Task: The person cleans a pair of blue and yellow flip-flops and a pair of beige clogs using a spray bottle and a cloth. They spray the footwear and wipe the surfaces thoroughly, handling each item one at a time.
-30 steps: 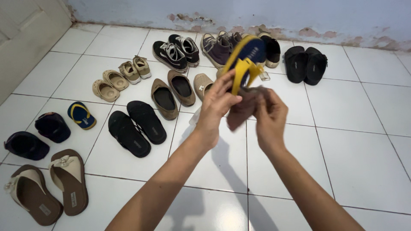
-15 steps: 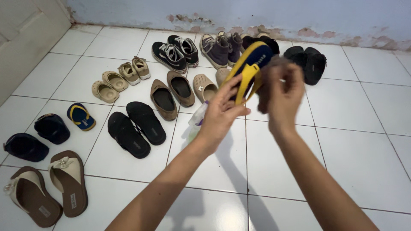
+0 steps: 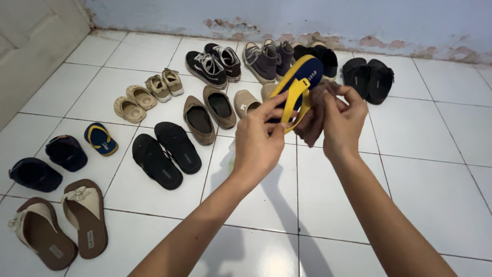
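left hand: (image 3: 259, 136) was closed on the blue-and-yellow flip-flop (image 3: 301, 76), thumb and fingers pinching the heel end and yellow strap; sandal was held up off the floor, toe pointing toward the far wall.
right hand: (image 3: 342, 122) was closed on a brown cloth (image 3: 312, 117), bunched in the fingers, pressed to the sandal's right edge near the strap.
change, cloth: half a second earlier the right hand was higher, up by the toe end; a second earlier it was low, under the heel. It had now come back down to mid-length, so the cloth was travelling up and down the sandal.
change, flip-flop: stayed in the left hand's grip all through, with only small shifts in tilt.
reading: looked like wiping in progress on this one sandal, not finished; judgement only.
matching flip-flop: (image 3: 101, 138) lay on the floor toward the left edge, just beside a dark shoe (image 3: 66, 152).
floor: white tiles (image 3: 410, 133) carried rows of footwear; black slides (image 3: 164, 153) near the middle, brown flats (image 3: 209, 113) behind them, sneakers (image 3: 215, 62) along the far wall.
near left corner: brown-and-cream sandals (image 3: 61, 225), untouched.
under the hands: a pale object partly hidden behind the left wrist; could not tell what it was.
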